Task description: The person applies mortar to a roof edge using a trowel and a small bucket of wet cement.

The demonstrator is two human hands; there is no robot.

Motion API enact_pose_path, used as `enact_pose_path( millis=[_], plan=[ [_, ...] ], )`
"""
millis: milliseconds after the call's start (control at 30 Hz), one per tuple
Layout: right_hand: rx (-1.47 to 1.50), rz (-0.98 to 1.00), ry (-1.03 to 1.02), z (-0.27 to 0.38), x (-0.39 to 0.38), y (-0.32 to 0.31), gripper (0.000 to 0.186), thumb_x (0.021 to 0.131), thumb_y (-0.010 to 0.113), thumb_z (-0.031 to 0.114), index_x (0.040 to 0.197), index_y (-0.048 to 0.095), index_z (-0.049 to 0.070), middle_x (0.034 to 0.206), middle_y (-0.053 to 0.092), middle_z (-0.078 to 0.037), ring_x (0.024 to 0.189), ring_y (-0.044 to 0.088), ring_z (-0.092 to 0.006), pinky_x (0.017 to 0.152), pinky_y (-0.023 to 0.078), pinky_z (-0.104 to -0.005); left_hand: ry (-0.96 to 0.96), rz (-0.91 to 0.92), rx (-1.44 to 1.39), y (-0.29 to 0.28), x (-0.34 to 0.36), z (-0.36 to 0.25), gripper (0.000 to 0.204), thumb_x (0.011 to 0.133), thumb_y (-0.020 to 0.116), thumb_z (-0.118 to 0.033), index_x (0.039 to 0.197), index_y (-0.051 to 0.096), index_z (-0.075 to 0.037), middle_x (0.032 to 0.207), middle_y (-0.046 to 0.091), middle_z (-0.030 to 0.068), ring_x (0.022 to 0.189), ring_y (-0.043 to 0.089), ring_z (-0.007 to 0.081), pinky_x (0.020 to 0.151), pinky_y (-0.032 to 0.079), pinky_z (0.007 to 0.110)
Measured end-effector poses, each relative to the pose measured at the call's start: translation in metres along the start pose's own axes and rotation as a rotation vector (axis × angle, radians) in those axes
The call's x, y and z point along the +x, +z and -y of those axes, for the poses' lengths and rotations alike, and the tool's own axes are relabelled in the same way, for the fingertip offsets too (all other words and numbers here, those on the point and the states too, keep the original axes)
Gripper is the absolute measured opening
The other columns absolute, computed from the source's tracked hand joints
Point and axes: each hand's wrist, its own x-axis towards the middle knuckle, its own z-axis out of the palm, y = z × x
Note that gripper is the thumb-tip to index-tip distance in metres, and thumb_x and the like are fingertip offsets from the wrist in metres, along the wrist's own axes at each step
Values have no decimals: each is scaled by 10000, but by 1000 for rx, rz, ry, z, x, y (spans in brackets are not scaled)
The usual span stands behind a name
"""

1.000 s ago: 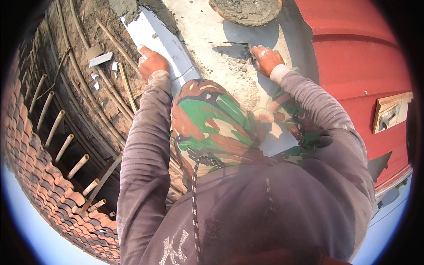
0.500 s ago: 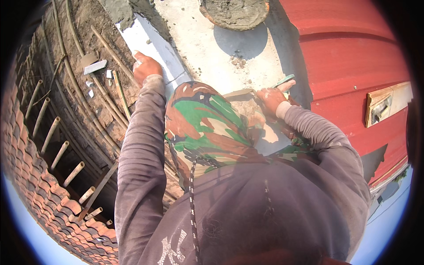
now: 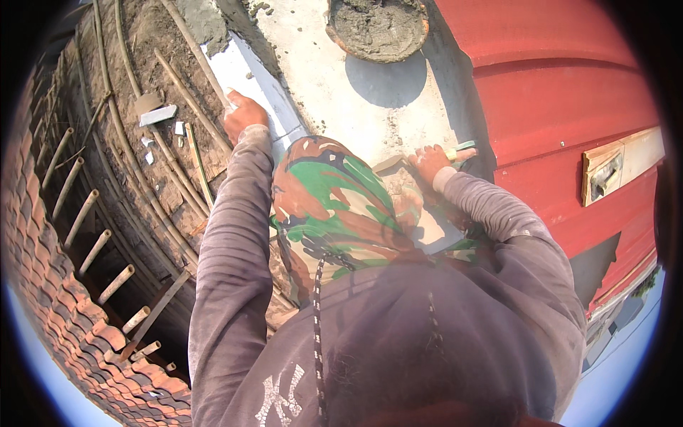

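Observation:
My left hand (image 3: 244, 116) lies on the left edge of a row of smooth white blocks (image 3: 245, 75), its fingers bent over that edge. A seam shows between two blocks just right of the wrist. My right hand (image 3: 431, 162) is closed round a trowel (image 3: 462, 151) with a pale green handle. The handle sticks out to the right of the fist, and a dull blade shows at its left, low over the pale concrete surface (image 3: 356, 107). The camouflage-patterned cloth (image 3: 334, 185) in front of me hides part of the blocks and the area below the blade.
A round pan of wet grey mortar (image 3: 377, 28) stands at the far side. Grey mortar (image 3: 203, 25) covers the far blocks. Left lie bamboo poles (image 3: 128, 78), block offcuts (image 3: 158, 115) and roof tiles (image 3: 92, 334). Right is a red metal sheet (image 3: 555, 92) with a wooden float (image 3: 605, 174) on it.
The view has shifted slightly. My right hand has moved a little left, and the trowel handle has turned to lie more level. My left hand stays at the block edge.

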Motion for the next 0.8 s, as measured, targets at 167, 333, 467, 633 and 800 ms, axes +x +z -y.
enact_pose_path(
  millis=[167,333,467,633,800],
  plan=[
    [225,-96,73,-2,-24,-9,349,894,696,214,1240,674,179,1239,694,-105,1227,645,-313,1035,463,-511,25,-18,-19,2,0,1,842,1061,301,-652,1334,673,53,1300,691,303,1259,634,475,1092,484,512],
    [384,-139,144,-19,-3,-60,291,895,667,185,1181,651,138,1191,686,-133,1187,645,-336,983,494,-515,30,-3,-26,-1,3,2,871,1056,297,-676,1288,699,60,1292,691,311,1268,623,476,1088,479,511],
    [616,-511,243,-28,-11,-146,324,953,619,257,1230,572,95,1158,694,-202,1118,670,-427,945,521,-562,22,17,9,-4,-2,1,855,1060,280,-669,1341,672,37,1312,684,305,1270,624,482,1095,480,524],
    [577,-473,570,-92,46,-248,384,1063,518,358,1272,568,40,1227,712,-252,1144,685,-447,953,528,-563,2,11,35,-13,-5,-1,819,1067,293,-644,1384,653,21,1314,688,297,1264,635,477,1092,492,531],
    [522,-160,508,-133,163,-248,383,1031,522,316,1194,671,3,1114,718,-230,975,702,-384,843,553,-497,26,15,16,-4,-10,-8,840,1058,305,-655,1341,671,46,1299,690,307,1250,640,481,1083,493,530]
  ],
)
